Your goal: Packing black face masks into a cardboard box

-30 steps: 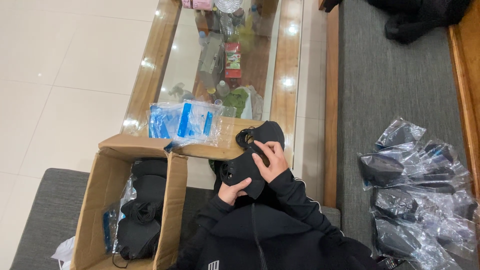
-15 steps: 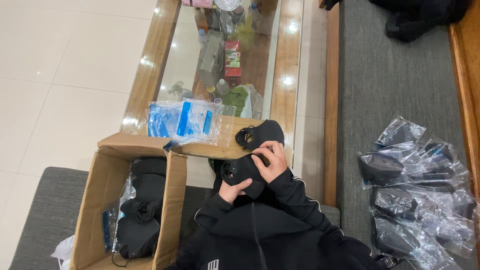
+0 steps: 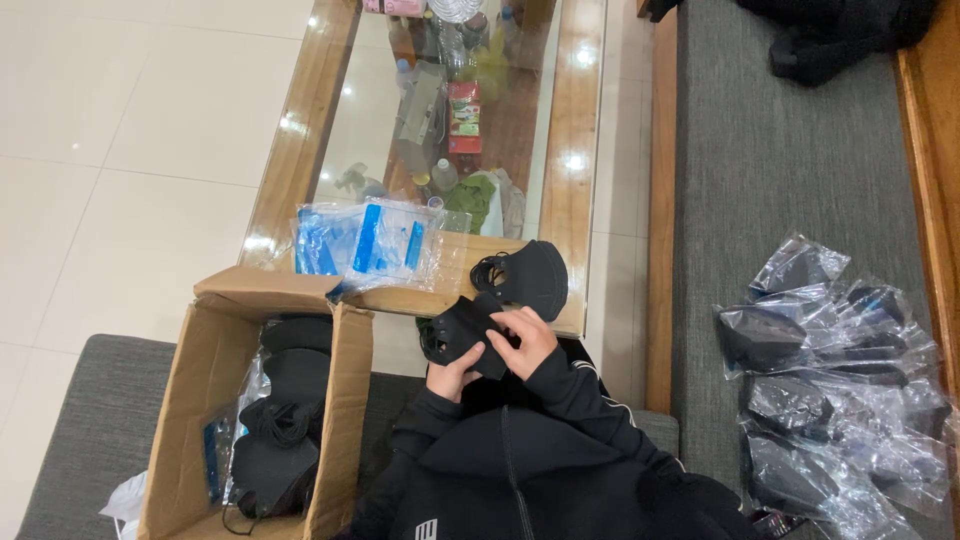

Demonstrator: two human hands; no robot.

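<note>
A long glass-topped table (image 3: 300, 160) with a wooden rim is being seen running away toward twelve o'clock, and a grey couch (image 3: 780, 180) is lying along the three o'clock side. At seven o'clock an open cardboard box (image 3: 190, 400) is standing on a grey cushion, filled with black masks. At four o'clock a heap of clear bags (image 3: 840, 380), each with a dark mask inside, is being kept on the couch.

On the near end of the table a stack of clear and blue packets (image 3: 365, 240) is lying at about eleven o'clock from the hands. Just at one o'clock from the hands a second black mask (image 3: 530, 280) is resting on the table edge, its ear loops bunched at its nine o'clock side.

A black mask (image 3: 460, 330) is being held between both hands, just over the near table edge and in front of the chest. Its long axis is running from about ten o'clock to four o'clock. The left hand (image 3: 452, 372) is closed on its six o'clock edge, fingers curled up from below. The right hand (image 3: 525, 335) is pressed on its three o'clock end, fingers bent over the fabric. Both hands are touching it, the right lying slightly higher.

The mask is looking soft, matte and folded, with a dark loop showing at its nine o'clock end.
</note>
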